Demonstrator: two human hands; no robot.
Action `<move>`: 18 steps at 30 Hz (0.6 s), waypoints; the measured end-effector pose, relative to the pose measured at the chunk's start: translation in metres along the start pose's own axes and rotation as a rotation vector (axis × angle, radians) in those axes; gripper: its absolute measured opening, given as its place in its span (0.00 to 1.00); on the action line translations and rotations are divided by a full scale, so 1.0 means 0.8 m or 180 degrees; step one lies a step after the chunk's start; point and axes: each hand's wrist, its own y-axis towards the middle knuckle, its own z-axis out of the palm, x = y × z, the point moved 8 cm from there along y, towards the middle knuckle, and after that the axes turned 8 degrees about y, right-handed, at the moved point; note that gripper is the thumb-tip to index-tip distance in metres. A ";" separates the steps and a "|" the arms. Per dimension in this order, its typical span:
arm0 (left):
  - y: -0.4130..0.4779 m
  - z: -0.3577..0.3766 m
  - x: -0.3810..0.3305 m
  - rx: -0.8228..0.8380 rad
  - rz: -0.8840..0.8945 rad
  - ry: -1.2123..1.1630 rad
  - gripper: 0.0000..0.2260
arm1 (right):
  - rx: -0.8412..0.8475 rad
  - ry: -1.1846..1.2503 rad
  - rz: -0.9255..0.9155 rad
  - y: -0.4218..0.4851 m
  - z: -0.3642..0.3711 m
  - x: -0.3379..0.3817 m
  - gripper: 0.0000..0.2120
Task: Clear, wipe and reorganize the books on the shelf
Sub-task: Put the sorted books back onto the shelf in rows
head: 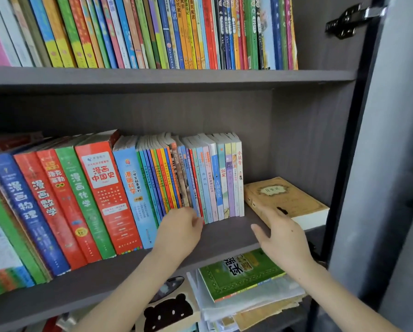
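upright books [200,183] touch left hand [179,230] (right hand [283,238] on tan book [289,197]).

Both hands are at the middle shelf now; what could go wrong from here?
1. The row of upright books leans left with nothing propping its right end; if the left hand pulls thin ones out, neighbours may topple.
2. The tan book lies flat near the front edge of the shelf under the right hand; a slip might drop it onto the green book below.
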 end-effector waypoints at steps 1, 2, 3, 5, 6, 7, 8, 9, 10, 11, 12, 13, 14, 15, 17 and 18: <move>0.000 0.005 -0.007 0.0040 0.0087 0.0006 0.18 | -0.0025 0.0019 0.0018 -0.008 -0.003 -0.003 0.23; 0.001 0.009 -0.014 0.0070 0.0192 0.0006 0.19 | -0.0033 0.0014 0.0035 -0.016 -0.006 -0.005 0.23; 0.001 0.013 -0.019 0.0096 0.0276 0.0012 0.20 | -0.0032 0.0006 0.0048 -0.025 -0.008 -0.006 0.22; 0.000 0.020 -0.028 0.0144 0.0348 0.0051 0.20 | 0.0015 0.0012 0.0040 -0.037 -0.008 -0.010 0.21; -0.004 0.024 -0.033 0.0171 0.0338 0.0072 0.20 | 0.0095 0.0008 0.0024 -0.043 -0.007 -0.013 0.21; -0.009 0.027 -0.037 0.0209 0.0311 0.0077 0.20 | 0.0179 0.0008 0.0008 -0.046 -0.007 -0.014 0.20; -0.015 0.027 -0.041 0.0227 0.0293 0.0094 0.20 | 0.0266 0.0007 -0.0028 -0.048 -0.005 -0.017 0.20; -0.021 0.027 -0.045 0.0230 0.0270 0.0124 0.20 | 0.0366 0.0019 -0.0091 -0.049 -0.004 -0.018 0.19; -0.029 0.027 -0.048 0.0239 0.0225 0.0177 0.20 | 0.0458 0.0040 -0.0154 -0.050 -0.002 -0.018 0.19; -0.037 0.028 -0.047 0.0278 0.0180 0.0226 0.20 | 0.0529 0.0044 -0.0200 -0.049 0.002 -0.018 0.18; -0.046 0.028 -0.047 0.0297 0.0100 0.0286 0.20 | 0.0630 0.0062 -0.0266 -0.050 0.007 -0.018 0.17; -0.059 0.030 -0.045 0.0331 -0.0086 0.0393 0.19 | 0.0745 0.0080 -0.0359 -0.054 0.011 -0.020 0.17; -0.072 0.031 -0.043 0.0322 -0.0270 0.0455 0.19 | 0.0864 0.0104 -0.0446 -0.057 0.018 -0.023 0.16; -0.083 0.030 -0.038 0.0293 -0.0498 0.0504 0.19 | 0.0998 0.0151 -0.0527 -0.059 0.024 -0.023 0.16; -0.123 0.033 -0.037 0.0192 -0.0983 0.0443 0.17 | 0.1341 0.0262 -0.0747 -0.074 0.041 -0.030 0.16; -0.150 0.038 -0.036 0.0175 -0.1252 0.0347 0.15 | 0.1490 0.0325 -0.0785 -0.086 0.051 -0.037 0.16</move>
